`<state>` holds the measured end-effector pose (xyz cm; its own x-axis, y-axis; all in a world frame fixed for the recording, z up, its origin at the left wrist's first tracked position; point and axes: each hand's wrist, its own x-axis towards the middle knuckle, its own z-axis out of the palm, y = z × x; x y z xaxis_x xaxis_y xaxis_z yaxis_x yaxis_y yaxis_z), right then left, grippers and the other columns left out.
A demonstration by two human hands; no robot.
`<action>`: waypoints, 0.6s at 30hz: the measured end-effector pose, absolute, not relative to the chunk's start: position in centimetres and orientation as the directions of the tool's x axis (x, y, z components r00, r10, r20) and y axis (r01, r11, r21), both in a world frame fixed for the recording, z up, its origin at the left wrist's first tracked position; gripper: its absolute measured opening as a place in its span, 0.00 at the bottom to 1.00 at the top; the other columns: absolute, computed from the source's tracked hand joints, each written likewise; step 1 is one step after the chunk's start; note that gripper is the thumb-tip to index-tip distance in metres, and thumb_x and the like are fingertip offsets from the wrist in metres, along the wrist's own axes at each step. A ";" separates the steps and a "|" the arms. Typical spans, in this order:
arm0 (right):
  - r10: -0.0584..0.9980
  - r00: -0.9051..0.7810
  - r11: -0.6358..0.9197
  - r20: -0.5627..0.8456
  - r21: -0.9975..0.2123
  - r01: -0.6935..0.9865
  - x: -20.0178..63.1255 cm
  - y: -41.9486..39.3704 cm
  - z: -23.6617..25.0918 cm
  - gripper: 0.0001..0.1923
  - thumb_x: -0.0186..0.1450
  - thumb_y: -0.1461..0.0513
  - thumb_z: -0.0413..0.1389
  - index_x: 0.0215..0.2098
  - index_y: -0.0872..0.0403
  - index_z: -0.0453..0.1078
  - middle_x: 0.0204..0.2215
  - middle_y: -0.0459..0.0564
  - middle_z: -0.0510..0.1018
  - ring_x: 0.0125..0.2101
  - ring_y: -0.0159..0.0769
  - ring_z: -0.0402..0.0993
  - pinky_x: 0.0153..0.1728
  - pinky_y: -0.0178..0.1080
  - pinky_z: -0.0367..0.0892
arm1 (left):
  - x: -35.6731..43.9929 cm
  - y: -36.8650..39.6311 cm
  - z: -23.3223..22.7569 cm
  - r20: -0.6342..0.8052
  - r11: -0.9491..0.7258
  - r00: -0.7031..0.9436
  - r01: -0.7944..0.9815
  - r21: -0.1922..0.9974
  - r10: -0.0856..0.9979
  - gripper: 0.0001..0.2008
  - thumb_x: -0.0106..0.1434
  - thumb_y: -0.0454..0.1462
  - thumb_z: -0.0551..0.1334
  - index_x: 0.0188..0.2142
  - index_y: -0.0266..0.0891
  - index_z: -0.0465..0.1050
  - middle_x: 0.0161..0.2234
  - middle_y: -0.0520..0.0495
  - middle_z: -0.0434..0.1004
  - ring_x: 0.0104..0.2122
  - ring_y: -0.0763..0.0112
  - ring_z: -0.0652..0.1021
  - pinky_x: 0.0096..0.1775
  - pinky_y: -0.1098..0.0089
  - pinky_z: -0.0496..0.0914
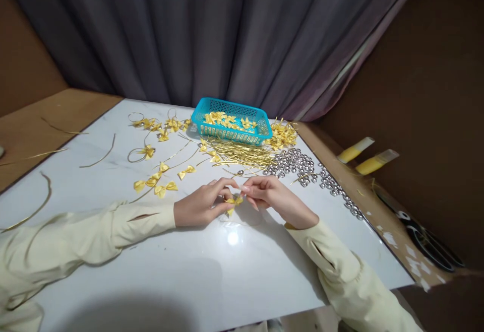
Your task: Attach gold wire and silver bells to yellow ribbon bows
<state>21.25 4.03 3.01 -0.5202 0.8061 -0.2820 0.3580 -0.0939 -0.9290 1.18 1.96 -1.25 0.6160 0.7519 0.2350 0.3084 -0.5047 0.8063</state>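
Now my left hand [202, 203] and right hand [266, 193] both pinch one yellow bow [234, 202], near-side of one blue basket [231, 120].

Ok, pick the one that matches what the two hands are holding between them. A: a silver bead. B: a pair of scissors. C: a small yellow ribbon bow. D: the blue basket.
C: the left hand and right hand meet at their fingertips on a small yellow ribbon bow, just above the white tabletop; the silver beads and blue basket lie farther back, untouched.
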 end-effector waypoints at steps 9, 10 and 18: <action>0.829 -0.494 -0.002 -0.263 -0.884 0.467 21.9 4.0 3.6 0.12 0.58 0.59 0.55 0.22 0.59 0.66 0.11 0.40 0.62 0.13 0.23 0.53 0.18 0.31 0.49 | 1.0 2.5 -1.1 0.252 -0.396 0.458 0.251 0.883 0.853 0.17 0.60 0.37 0.59 0.46 0.41 0.55 0.29 0.51 0.76 0.30 0.70 0.75 0.34 0.70 0.67; 0.821 -0.505 0.008 -0.266 -0.880 0.475 21.9 3.8 4.0 0.12 0.58 0.59 0.56 0.21 0.59 0.67 0.11 0.40 0.62 0.13 0.23 0.54 0.18 0.31 0.49 | 1.0 2.6 -1.1 0.253 -0.385 0.439 0.244 0.890 0.862 0.17 0.60 0.37 0.60 0.46 0.41 0.55 0.29 0.52 0.75 0.30 0.70 0.75 0.35 0.70 0.67; 0.727 -0.645 0.136 -0.237 -0.870 0.474 20.9 2.2 4.6 0.12 0.61 0.60 0.54 0.22 0.57 0.65 0.14 0.40 0.62 0.16 0.23 0.54 0.19 0.30 0.49 | 1.2 2.4 -1.1 0.202 -0.388 0.488 0.316 0.866 0.849 0.15 0.60 0.36 0.58 0.46 0.41 0.55 0.28 0.52 0.75 0.27 0.71 0.74 0.30 0.72 0.64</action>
